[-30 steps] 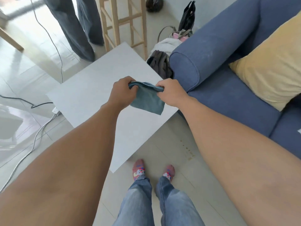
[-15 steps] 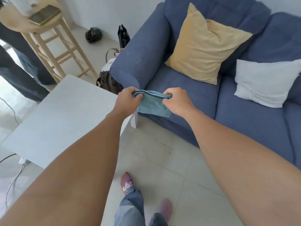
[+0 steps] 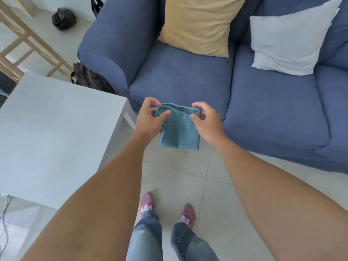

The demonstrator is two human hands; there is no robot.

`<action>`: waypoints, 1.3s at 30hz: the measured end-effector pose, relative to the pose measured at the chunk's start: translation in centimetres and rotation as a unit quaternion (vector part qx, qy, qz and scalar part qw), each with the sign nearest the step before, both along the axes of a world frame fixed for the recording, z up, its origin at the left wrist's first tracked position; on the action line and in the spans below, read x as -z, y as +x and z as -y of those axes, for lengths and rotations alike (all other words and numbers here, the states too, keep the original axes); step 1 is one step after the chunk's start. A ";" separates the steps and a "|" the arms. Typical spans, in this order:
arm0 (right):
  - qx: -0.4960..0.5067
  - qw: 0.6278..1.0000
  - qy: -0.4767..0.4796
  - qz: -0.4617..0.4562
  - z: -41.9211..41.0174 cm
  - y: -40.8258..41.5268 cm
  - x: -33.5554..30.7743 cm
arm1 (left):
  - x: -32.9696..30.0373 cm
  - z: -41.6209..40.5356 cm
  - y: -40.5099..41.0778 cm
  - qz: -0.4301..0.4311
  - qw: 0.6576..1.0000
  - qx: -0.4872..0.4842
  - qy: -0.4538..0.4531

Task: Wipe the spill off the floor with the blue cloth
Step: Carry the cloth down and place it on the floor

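Both bare arms reach forward, left hand (image 3: 148, 117) and right hand (image 3: 205, 120) each closed in a pinching grip.

Blue cloth (image 3: 179, 129) hides most of spill (image 3: 185, 152) on floor (image 3: 177, 183). Desk (image 3: 56, 132) cut off at left edge. Wooden stool (image 3: 28, 40) cropped at top-left.

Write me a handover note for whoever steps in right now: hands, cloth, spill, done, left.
Left hand: pinching the top left edge of the blue cloth.
Right hand: pinching its top right edge.
Cloth: hangs folded between both hands, in the air in front of the blue sofa.
Spill: small yellowish marks on the floor tile just below the cloth; partly hidden by it.
Done: cloth in hand, person standing at the spot.
Left: lower the cloth and wipe the spill.
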State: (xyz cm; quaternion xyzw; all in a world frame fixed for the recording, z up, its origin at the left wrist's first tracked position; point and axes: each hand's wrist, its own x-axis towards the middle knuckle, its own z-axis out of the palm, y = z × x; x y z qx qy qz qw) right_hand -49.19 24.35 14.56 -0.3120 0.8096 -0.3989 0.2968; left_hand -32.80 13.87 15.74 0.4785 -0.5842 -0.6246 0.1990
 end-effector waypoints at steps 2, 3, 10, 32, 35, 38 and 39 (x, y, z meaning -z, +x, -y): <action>0.022 0.999 0.012 0.023 -1.1 -0.2 3.6 | 3.4 -0.2 -0.3 0.011 0.999 0.040 0.021; 0.032 0.999 0.022 0.034 -1.6 -0.2 5.8 | 5.5 -0.3 -0.5 0.024 0.998 0.059 0.024; 0.064 0.989 0.001 0.136 -4.0 0.1 23.0 | 24.3 0.5 -1.9 0.110 0.985 0.130 -0.022; 0.110 0.989 0.084 0.061 -6.3 -4.5 66.0 | 66.5 -0.3 -9.8 0.236 0.878 0.362 -0.208; 0.087 0.992 0.087 0.012 -6.2 -5.1 67.2 | 67.5 -0.8 -10.5 0.249 0.875 0.360 -0.208; 0.072 0.994 0.082 -0.029 -5.9 -5.8 68.5 | 68.4 -0.8 -11.0 0.251 0.874 0.354 -0.219; 0.066 0.993 0.089 -0.038 -5.9 -5.8 68.9 | 68.7 -0.8 -11.0 0.249 0.875 0.349 -0.223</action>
